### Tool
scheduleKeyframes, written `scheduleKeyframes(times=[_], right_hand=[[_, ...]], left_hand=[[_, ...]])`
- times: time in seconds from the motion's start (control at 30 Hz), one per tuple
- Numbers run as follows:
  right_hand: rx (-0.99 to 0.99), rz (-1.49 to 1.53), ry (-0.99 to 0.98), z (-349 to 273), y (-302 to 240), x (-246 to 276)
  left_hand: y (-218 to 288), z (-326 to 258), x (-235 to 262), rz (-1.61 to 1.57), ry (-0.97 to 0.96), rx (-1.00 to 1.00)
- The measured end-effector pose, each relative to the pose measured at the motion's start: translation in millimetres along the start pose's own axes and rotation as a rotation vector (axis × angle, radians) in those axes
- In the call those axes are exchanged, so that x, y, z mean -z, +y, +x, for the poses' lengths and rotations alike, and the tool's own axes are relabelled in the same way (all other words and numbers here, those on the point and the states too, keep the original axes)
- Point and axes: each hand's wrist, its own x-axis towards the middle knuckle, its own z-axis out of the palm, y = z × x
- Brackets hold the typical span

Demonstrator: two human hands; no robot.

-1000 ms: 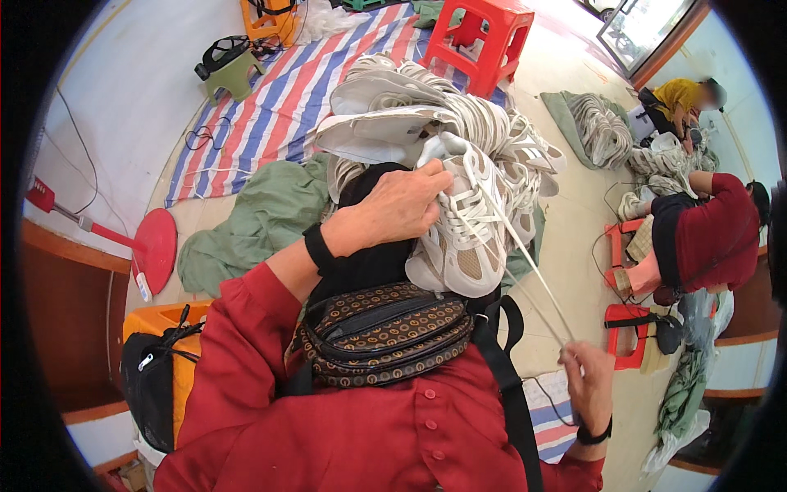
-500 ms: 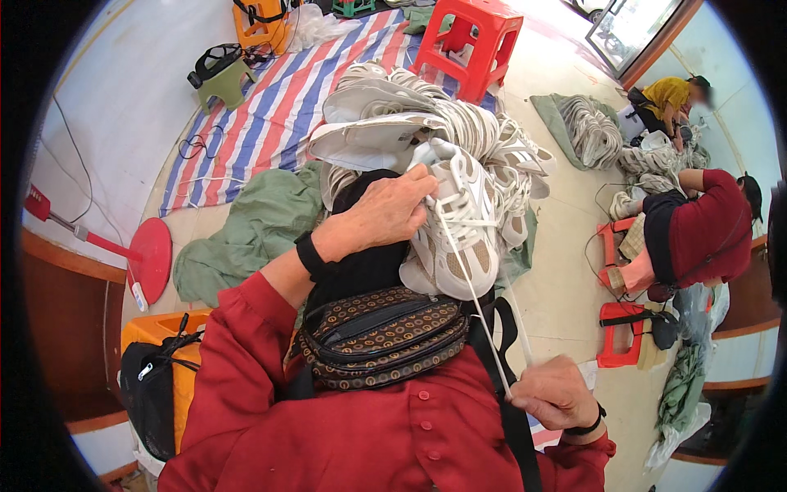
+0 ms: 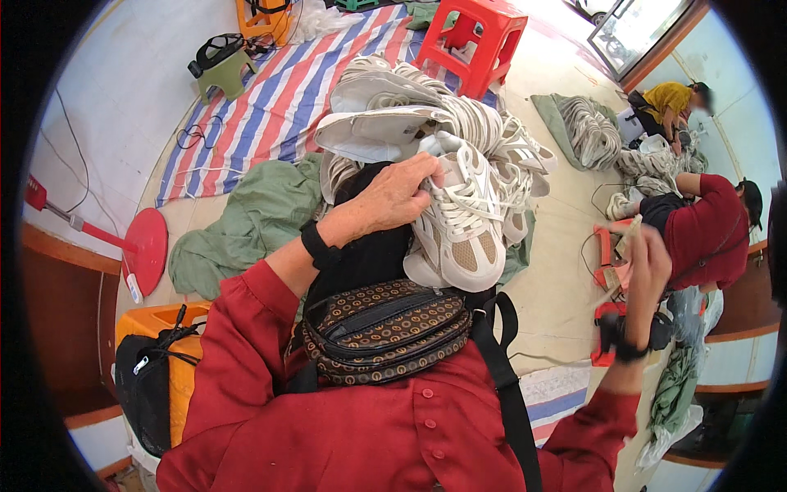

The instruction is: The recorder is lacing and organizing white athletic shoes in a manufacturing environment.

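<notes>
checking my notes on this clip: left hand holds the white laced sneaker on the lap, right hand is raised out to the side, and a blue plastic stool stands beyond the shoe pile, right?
Not quite: the plastic stool beyond the shoe pile is red, not blue, as the head view shows. The rest stands: the left hand holds the white laced sneaker on the lap, and the right hand is raised out to the side.

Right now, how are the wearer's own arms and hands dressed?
Both arms are in loose dark red sleeves, bunched up above the wrists. The left hand is bare, with a black band on its wrist. The right hand is also bare and motion-blurred, with a dark band or watch at the wrist. No gloves.
</notes>
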Motion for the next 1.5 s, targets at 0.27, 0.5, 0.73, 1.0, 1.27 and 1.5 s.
scheduleKeyframes(times=[0.27,0.5,0.73,1.0,1.27,1.5], right_hand=[[0.312,0.11,-0.079,50,-24,-129],[0.686,-0.116,-0.323,-12,-83,-195],[0.721,-0.277,-0.28,-1,-78,-206],[0.754,-0.121,-0.336,11,-75,-209],[0.634,0.035,-0.378,11,-73,-209],[0.502,0.337,-0.453,16,-81,-203]], left_hand=[[-8,-1,4,-0.024,-0.022,-0.082],[-6,-5,-1,-0.114,0.032,0.058],[8,-1,-6,-0.245,-0.008,0.207],[10,-3,-6,-0.158,-0.03,0.224],[13,1,-7,-0.183,-0.02,0.2],[4,0,-7,-0.205,-0.036,0.175]])
